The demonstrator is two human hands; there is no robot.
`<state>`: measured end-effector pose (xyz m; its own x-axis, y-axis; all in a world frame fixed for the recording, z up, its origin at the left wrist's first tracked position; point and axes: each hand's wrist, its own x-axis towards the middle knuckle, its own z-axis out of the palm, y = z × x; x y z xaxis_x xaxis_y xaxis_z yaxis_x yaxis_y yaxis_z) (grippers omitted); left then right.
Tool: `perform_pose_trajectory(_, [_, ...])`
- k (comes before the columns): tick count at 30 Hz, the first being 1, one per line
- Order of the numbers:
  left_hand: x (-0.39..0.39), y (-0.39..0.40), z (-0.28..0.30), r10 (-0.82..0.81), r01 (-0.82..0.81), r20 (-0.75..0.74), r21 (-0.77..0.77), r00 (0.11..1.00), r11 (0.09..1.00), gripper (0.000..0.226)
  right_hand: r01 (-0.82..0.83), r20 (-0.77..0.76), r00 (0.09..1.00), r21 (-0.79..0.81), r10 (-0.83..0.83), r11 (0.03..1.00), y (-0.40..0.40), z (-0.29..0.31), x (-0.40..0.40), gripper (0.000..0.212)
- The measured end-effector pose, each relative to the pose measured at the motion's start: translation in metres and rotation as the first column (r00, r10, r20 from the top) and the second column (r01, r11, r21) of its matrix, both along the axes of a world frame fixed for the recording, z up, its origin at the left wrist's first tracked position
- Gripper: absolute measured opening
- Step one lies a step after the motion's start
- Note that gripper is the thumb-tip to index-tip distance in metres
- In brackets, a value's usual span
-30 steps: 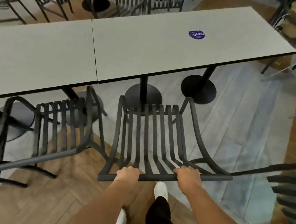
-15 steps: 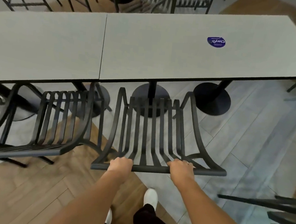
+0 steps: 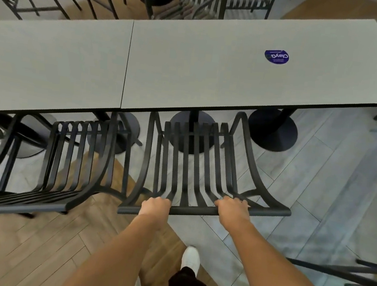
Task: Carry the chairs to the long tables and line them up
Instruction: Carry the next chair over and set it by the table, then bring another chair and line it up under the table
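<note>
Both hands, left grip (image 3: 155, 206) and right grip (image 3: 233, 208), clamp the chair (image 3: 194, 166) by its top rail, its seat nosing under the worktop (image 3: 189, 73). Pushed askew, its left arm could probably snag the neighbouring chair (image 3: 71, 154).

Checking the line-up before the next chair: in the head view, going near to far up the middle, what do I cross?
White shoe → left hand and right hand on held chair's top rail → round table base → long table → far chairs.

A round blue sticker (image 3: 276, 57) lies on the tabletop, above grey tile and herringbone wood flooring (image 3: 35, 243).
</note>
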<state>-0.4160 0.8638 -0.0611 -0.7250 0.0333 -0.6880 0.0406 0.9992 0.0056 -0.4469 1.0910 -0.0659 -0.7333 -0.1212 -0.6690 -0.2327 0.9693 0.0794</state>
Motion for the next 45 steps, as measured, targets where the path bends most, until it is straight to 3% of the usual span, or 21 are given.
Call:
perform_pose_trajectory(5, [-0.007, 0.000, 0.001, 0.095, -0.095, 0.012, 0.096, 0.995, 0.991, 0.023, 0.042, 0.030, 0.999, -0.067, -0.040, 0.997, 0.004, 0.003, -0.009, 0.033])
perform_pose_trajectory(13, [-0.017, 0.001, 0.017, 0.078, -0.107, 0.106, 0.311, 0.991, 0.944, 0.038, 0.268, 0.072, 0.963, -0.286, -0.259, 0.920, 0.008, 0.028, 0.001, 0.060])
perform_pose_trajectory(16, [-0.019, 0.009, 0.030, 0.020, -0.037, 0.050, 0.365, 0.999, 0.930, 0.042, 0.475, 0.111, 0.873, -0.414, -0.475, 0.776, 0.009, 0.041, 0.014, 0.067])
perform_pose_trajectory(20, [-0.026, 0.028, 0.053, -0.148, 0.159, -0.059, 0.386, 0.987, 0.909, 0.042, 0.589, 0.055, 0.743, -0.528, -0.667, 0.612, 0.011, 0.056, 0.032, 0.045])
perform_pose_trajectory(23, [-0.030, 0.045, 0.065, -0.241, 0.270, -0.121, 0.390, 0.963, 0.880, 0.038, 0.595, -0.042, 0.664, -0.575, -0.747, 0.561, 0.019, 0.063, 0.047, 0.030])
perform_pose_trajectory(27, [-0.024, 0.070, 0.073, -0.359, 0.385, -0.142, 0.397, 0.922, 0.833, 0.032, 0.656, -0.072, 0.593, -0.534, -0.802, 0.533, 0.032, 0.065, 0.080, 0.026])
perform_pose_trajectory(31, [-0.013, 0.097, 0.076, -0.474, 0.493, -0.154, 0.402, 0.867, 0.771, 0.032, 0.733, -0.059, 0.501, -0.501, -0.863, 0.460, 0.053, 0.061, 0.126, 0.036])
perform_pose_trajectory(38, [0.025, 0.169, 0.072, -0.704, 0.697, -0.126, 0.342, 0.699, 0.630, 0.037, 0.861, -0.036, 0.273, -0.436, -0.961, 0.261, 0.108, 0.055, 0.223, 0.045])
perform_pose_trajectory(45, [0.078, 0.286, 0.070, -0.809, 0.804, -0.191, 0.371, 0.556, 0.465, 0.040, 0.911, -0.069, 0.098, -0.396, -0.993, 0.117, 0.193, 0.060, 0.314, 0.040])
